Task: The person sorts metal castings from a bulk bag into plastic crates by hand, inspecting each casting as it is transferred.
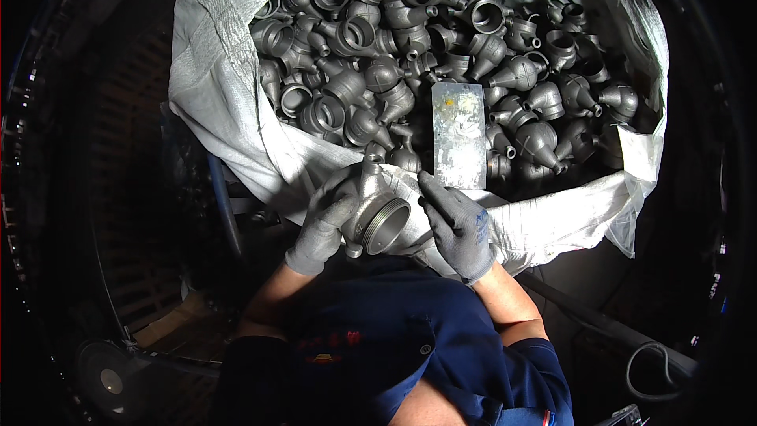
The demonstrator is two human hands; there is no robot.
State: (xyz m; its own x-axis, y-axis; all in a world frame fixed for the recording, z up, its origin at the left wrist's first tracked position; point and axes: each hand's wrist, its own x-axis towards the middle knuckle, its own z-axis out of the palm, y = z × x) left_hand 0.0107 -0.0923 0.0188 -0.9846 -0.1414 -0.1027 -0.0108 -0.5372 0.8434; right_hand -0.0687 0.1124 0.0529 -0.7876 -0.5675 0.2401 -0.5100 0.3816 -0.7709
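Note:
My left hand (325, 219), in a grey knit glove, is wrapped round a cast metal housing (365, 209) in front of my chest. This housing has a wide threaded round mouth, tilted to the lower right, and a narrow pipe stub at its top. To the right of that mouth, my gloved right hand (457, 225) is raised, apart from the housing. Its fingers are partly stretched and spread, with nothing visible between them. Just beyond both hands, a big white woven sack (544, 221) holds a heap of similar grey housings (378, 75).
A flat, scuffed metal plate (459, 138) rests on the near side of the heap. The sack's rolled rim rises around the castings. A blue bar (225, 205) stands at the left, a dark rail (607, 323) and a looped cable (631, 375) at the lower right.

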